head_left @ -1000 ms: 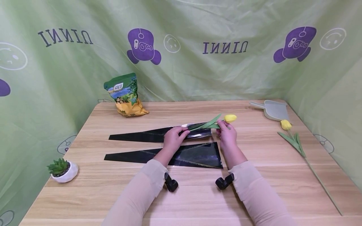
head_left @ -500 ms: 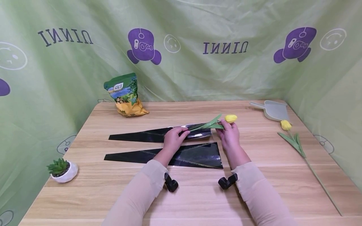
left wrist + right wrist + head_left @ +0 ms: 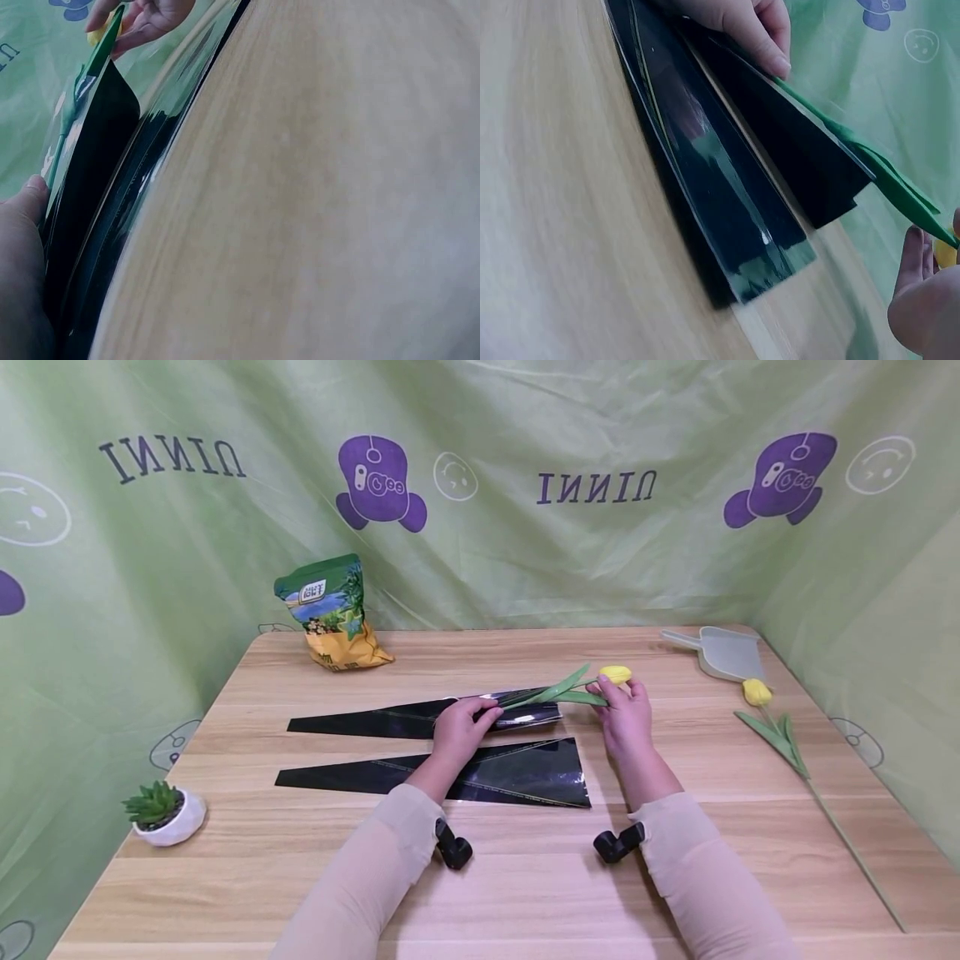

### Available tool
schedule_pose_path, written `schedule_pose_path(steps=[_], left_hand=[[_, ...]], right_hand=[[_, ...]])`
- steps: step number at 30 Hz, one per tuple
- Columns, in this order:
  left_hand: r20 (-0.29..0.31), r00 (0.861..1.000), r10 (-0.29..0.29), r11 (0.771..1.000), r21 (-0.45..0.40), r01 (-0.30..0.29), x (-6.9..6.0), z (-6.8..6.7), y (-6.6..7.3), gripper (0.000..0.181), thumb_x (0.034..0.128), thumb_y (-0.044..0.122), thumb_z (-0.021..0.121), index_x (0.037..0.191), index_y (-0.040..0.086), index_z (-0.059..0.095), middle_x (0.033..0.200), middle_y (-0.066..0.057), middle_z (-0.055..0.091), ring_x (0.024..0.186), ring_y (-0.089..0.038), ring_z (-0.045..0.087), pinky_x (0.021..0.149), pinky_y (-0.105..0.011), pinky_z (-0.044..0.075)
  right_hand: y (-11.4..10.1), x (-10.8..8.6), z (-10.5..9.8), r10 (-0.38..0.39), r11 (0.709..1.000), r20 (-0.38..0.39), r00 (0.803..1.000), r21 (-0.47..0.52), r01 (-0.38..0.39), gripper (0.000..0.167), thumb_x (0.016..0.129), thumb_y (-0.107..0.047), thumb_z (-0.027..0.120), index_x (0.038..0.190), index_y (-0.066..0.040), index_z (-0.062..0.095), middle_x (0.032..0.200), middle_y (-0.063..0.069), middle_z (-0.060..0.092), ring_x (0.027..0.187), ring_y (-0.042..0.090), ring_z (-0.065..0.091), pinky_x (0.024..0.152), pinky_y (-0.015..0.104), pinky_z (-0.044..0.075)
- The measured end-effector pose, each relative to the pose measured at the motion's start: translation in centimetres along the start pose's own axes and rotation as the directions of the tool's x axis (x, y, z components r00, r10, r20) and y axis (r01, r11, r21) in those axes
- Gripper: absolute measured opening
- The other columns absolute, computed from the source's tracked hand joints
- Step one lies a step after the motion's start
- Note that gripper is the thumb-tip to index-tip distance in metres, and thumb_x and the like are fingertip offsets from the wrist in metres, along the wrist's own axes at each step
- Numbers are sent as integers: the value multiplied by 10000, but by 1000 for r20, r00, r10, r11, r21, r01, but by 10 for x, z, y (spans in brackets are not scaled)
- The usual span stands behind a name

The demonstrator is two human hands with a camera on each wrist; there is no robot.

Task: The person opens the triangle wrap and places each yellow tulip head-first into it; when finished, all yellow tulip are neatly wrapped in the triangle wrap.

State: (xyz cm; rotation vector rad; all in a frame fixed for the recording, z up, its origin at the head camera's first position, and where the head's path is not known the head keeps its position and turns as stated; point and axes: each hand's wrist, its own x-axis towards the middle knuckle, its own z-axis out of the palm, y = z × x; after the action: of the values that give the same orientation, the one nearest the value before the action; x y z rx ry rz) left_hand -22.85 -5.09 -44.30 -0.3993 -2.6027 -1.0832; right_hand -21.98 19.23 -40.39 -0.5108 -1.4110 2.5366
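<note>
A yellow tulip (image 3: 615,674) with green leaves (image 3: 558,687) lies along the upper black wrapping sleeve (image 3: 390,720), its bloom beyond the sleeve's wide end. My left hand (image 3: 459,727) pinches the stem together with the sleeve. At the bloom, my right hand (image 3: 626,714) holds the flower between thumb and fingers. Nearer me, a second black sleeve (image 3: 517,772) lies flat, partly under my left forearm. In the right wrist view the stem (image 3: 810,109) runs from the left thumb past the sleeve edge, and the right fingers are at the yellow bloom (image 3: 946,253).
Another yellow tulip (image 3: 757,692) with a long stem lies at the right, by a grey dustpan (image 3: 731,653). A green and yellow bag (image 3: 330,614) stands at the back left. A small potted succulent (image 3: 174,820) is at the left edge of the table (image 3: 225,893).
My right hand has moved a little to the right, and the yellow bloom has shifted slightly the same way. My left hand has stayed on the sleeve.
</note>
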Motion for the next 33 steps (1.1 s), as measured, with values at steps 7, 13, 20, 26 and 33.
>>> schedule_pose_path(steps=[7,13,20,26,33], left_hand=[[1,1000,-6,1000,2,6,0,1,-1,236,895,322,713,1058,162,772,1108,-31,747,1089,-209,683,955,-371,528],[9,1000,0,1000,7,0,0,0,0,241,902,326,704,1066,161,769,1114,-32,744,1095,-210,680,963,-374,526],[12,1000,18,1000,20,-18,1,-2,0,242,905,327,700,1068,161,768,1131,-28,740,1106,-207,678,963,-373,526],[6,1000,25,999,24,-25,1,-4,1,242,904,328,702,1068,162,768,1120,-26,744,1100,-203,682,957,-370,530],[1,999,36,999,29,-36,1,-5,2,248,902,325,704,1071,155,767,1114,-30,746,1100,-205,681,960,-371,526]], right_hand=[[-8,-2,-8,-6,997,8,1000,-74,7,555,944,-66,623,1429,-144,366,889,-84,696,769,37,693,751,148,554],[-14,-1,-15,13,984,34,999,-181,-7,637,965,-91,601,1527,-123,301,842,-153,711,781,-8,693,654,112,495],[-17,2,-19,-5,977,95,995,-213,26,636,951,-48,608,1506,-3,301,942,-121,642,791,17,678,744,119,548],[-18,2,-21,33,967,166,986,-253,10,623,952,-48,606,1493,26,307,898,-114,669,779,23,683,784,138,559],[-15,5,-24,90,951,218,972,-307,-19,595,948,-74,622,1460,24,336,884,-117,702,793,26,696,841,171,558]])
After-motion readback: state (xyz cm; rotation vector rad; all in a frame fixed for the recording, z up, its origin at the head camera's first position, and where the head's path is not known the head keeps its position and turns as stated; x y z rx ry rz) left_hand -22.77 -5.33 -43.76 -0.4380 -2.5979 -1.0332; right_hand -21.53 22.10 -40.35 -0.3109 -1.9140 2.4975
